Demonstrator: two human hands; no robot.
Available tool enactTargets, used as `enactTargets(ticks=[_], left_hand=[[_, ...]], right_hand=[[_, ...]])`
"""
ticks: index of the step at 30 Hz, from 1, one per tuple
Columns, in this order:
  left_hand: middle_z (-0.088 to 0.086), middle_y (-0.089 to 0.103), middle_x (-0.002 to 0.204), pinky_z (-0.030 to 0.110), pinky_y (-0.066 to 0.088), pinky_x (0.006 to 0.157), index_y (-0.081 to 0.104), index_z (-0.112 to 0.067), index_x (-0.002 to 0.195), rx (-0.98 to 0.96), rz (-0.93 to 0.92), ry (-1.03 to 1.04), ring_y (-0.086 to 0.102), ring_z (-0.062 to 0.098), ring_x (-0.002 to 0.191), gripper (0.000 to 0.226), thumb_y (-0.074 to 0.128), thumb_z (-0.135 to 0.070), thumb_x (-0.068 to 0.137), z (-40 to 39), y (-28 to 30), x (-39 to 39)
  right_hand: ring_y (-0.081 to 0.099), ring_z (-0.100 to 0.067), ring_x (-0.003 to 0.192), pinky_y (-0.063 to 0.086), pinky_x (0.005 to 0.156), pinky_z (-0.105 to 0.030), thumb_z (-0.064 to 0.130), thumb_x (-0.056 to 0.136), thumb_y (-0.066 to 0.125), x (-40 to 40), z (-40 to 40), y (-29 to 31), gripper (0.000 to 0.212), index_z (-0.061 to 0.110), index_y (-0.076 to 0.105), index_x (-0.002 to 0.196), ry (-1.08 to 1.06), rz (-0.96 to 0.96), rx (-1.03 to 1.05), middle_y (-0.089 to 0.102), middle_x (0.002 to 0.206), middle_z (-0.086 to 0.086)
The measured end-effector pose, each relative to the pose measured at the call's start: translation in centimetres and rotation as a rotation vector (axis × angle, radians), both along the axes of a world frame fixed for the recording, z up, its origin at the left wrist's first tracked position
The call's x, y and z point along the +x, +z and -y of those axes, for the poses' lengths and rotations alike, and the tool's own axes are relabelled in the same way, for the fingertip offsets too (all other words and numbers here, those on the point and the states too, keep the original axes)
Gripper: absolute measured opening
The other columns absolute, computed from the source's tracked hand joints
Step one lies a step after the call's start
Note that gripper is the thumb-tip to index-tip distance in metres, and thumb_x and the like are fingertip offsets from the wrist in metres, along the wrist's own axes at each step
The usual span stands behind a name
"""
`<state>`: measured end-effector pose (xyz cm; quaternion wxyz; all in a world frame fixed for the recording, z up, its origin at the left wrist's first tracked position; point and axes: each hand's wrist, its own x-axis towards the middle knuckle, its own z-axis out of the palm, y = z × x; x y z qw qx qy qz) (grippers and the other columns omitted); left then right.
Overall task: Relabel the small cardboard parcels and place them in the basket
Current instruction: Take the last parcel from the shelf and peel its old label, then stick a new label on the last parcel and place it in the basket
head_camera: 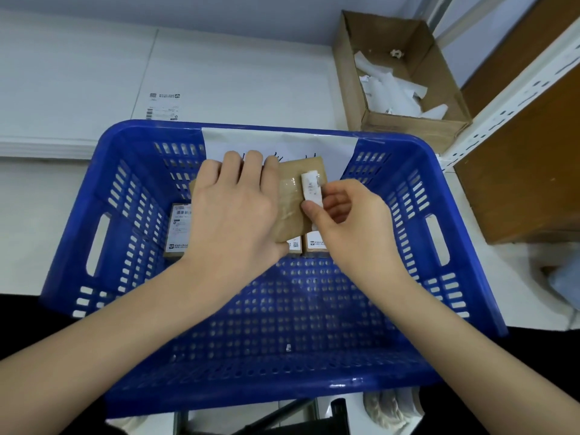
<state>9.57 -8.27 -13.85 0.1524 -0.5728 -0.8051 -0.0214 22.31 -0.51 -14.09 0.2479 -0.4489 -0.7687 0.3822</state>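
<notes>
Over the blue plastic basket point(94, 196), my left hand point(233, 208) grips a small brown cardboard parcel point(293, 196) from its left side. My right hand point(348, 221) pinches a white label strip point(311, 188) at the parcel's right edge, partly lifted off the taped surface. Inside the basket lie labelled parcels: one at the left point(178, 230) and two more point(314, 246) showing below the held parcel, mostly hidden by my hands.
An open cardboard box point(351, 73) with several white paper scraps stands at the back right. A sheet of printed labels point(163, 106) lies on the white table behind the basket. A white metal rack post point(514, 89) and a brown panel point(521, 171) are at the right.
</notes>
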Motion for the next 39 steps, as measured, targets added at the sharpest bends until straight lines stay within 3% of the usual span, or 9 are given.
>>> enactTargets(ticks=[6,11,14,19,24,27,30,34,39], left_hand=[[0.014,0.058,0.09,0.039,0.026,0.072,0.06,0.003,0.114,0.042,-0.008,-0.039,0.054,0.033,0.079,0.094,0.082,-0.049,0.039,-1.8,1.3,0.1],[0.014,0.057,0.092,0.039,0.031,0.071,0.058,0.002,0.114,0.107,-0.049,-0.128,0.052,0.032,0.08,0.089,0.076,-0.053,0.046,-5.6,2.5,-0.1],[0.012,0.059,0.095,0.039,0.035,0.073,0.058,-0.001,0.116,0.118,-0.061,-0.181,0.053,0.031,0.082,0.09,0.078,-0.053,0.045,-9.0,2.3,-0.8],[0.01,0.063,0.104,0.037,0.026,0.094,0.058,-0.004,0.118,0.144,-0.019,-0.284,0.057,0.032,0.097,0.09,0.078,-0.051,0.044,-14.9,1.5,-2.8],[0.006,0.06,0.114,0.035,0.025,0.088,0.053,-0.008,0.127,0.059,0.048,-0.331,0.053,0.028,0.103,0.094,0.078,-0.055,0.05,-19.2,0.5,-4.8],[0.006,0.061,0.113,0.035,0.024,0.091,0.054,-0.008,0.127,0.044,0.039,-0.338,0.054,0.029,0.103,0.096,0.08,-0.055,0.047,-21.1,-0.1,-6.0],[0.005,0.06,0.117,0.035,0.023,0.095,0.052,-0.01,0.13,0.02,0.037,-0.344,0.052,0.028,0.108,0.099,0.079,-0.059,0.048,-22.4,-0.6,-7.1],[0.001,0.054,0.127,0.035,0.022,0.1,0.045,-0.015,0.137,-0.017,0.072,-0.346,0.046,0.025,0.117,0.101,0.076,-0.061,0.053,-23.2,-1.0,-7.7],[-0.002,0.051,0.13,0.034,0.022,0.102,0.041,-0.018,0.14,-0.044,0.091,-0.35,0.043,0.023,0.119,0.1,0.073,-0.063,0.056,-23.2,-1.4,-8.3]], right_hand=[[0.06,-0.003,0.072,0.048,0.064,-0.012,0.018,0.085,0.069,0.5,-1.5,1.6,0.009,0.022,0.063,0.081,0.004,-0.041,0.034,0.061,0.07,0.015],[0.062,-0.011,0.072,0.051,0.069,-0.018,0.012,0.084,0.071,2.2,-6.0,3.0,0.005,0.011,0.068,0.08,-0.06,-0.096,0.02,0.068,0.077,-0.002],[0.061,-0.009,0.071,0.052,0.066,-0.017,0.015,0.082,0.073,2.8,-9.1,3.3,0.005,0.012,0.069,0.082,-0.077,-0.14,-0.015,0.068,0.077,-0.001],[0.062,-0.009,0.068,0.052,0.061,-0.016,0.016,0.083,0.073,3.1,-15.6,4.1,0.016,0.01,0.065,0.095,-0.156,-0.23,-0.089,0.067,0.081,-0.003],[0.063,-0.009,0.073,0.052,0.057,-0.016,0.012,0.086,0.069,2.4,-23.8,3.2,0.02,0.008,0.065,0.105,-0.273,-0.218,-0.141,0.066,0.088,-0.003],[0.065,-0.018,0.086,0.055,0.067,-0.022,0.011,0.085,0.069,1.5,-28.4,1.4,0.017,0.01,0.065,0.102,-0.309,-0.163,-0.174,0.067,0.101,-0.007],[0.067,-0.025,0.087,0.057,0.08,-0.035,0.012,0.083,0.071,-0.1,-31.6,-0.9,0.01,0.018,0.064,0.085,-0.311,-0.04,-0.142,0.068,0.1,-0.009],[0.059,-0.016,0.086,0.043,0.068,-0.019,0.018,0.085,0.07,-1.9,-33.7,-4.2,0.008,0.016,0.066,0.091,-0.282,0.228,-0.033,0.066,0.096,-0.002],[0.06,-0.022,0.097,0.046,0.082,-0.03,0.021,0.087,0.066,-2.5,-34.8,-5.9,0.012,0.011,0.072,0.091,-0.28,0.405,-0.023,0.067,0.099,-0.005]])
